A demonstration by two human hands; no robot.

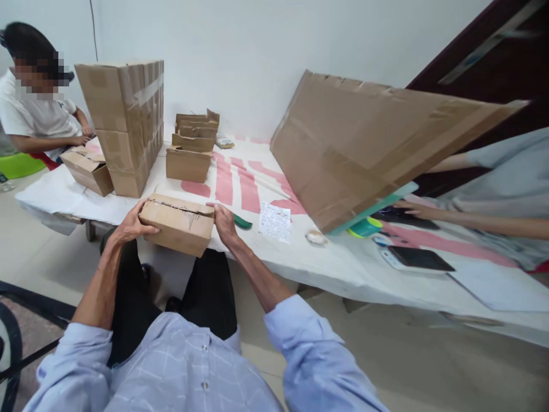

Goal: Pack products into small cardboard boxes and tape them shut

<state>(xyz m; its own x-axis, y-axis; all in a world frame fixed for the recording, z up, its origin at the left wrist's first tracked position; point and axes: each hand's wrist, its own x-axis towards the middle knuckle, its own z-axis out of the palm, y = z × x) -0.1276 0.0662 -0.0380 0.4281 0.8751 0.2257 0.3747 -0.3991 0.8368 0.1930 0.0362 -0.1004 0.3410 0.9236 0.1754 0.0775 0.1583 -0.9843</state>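
Note:
A closed cardboard box (pixel 178 227) with a torn seam along its top is held at the table's front edge, above my lap. My left hand (pixel 134 223) grips its left end, thumb on the near side. At the other end, my right hand (pixel 223 222) is pressed against the box's right side, its fingertips partly hidden. Just right of that hand lies a green-handled tool (pixel 242 222), its other end out of sight. A sheet of printed stickers or labels (pixel 275 222) lies farther right on the cloth.
Taped boxes (pixel 128 126) stand stacked at the left, beside another box (pixel 88 169). Open boxes (pixel 189 165) sit behind mine. A large cardboard panel (pixel 364 143) leans at right, near a tape roll (pixel 315 237) and a device (pixel 418 258). Co-workers sit at both sides.

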